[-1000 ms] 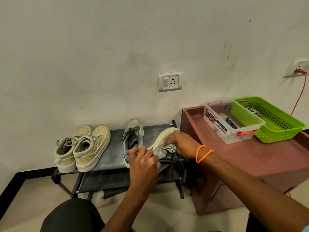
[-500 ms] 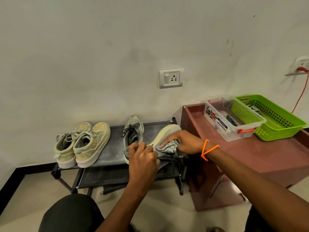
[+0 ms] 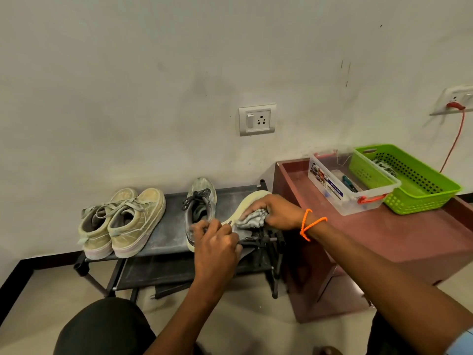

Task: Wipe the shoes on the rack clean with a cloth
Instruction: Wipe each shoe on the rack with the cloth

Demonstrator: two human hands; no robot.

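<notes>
Cloth (image 3: 252,218) half hidden under right hand (image 3: 277,212) on tipped shoe (image 3: 247,204).

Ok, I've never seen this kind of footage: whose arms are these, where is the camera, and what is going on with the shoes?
The camera sits on a person's head, looking down at their own bare hands; there is no robot. A low black shoe rack carries a pair of beige lace-up sneakers and a grey sneaker with black laces. The left hand steadies a second shoe, tipped to show its pale sole. The right hand presses a crumpled grey cloth against it. Beside the rack, a maroon cabinet holds a clear plastic box and a green basket.
</notes>
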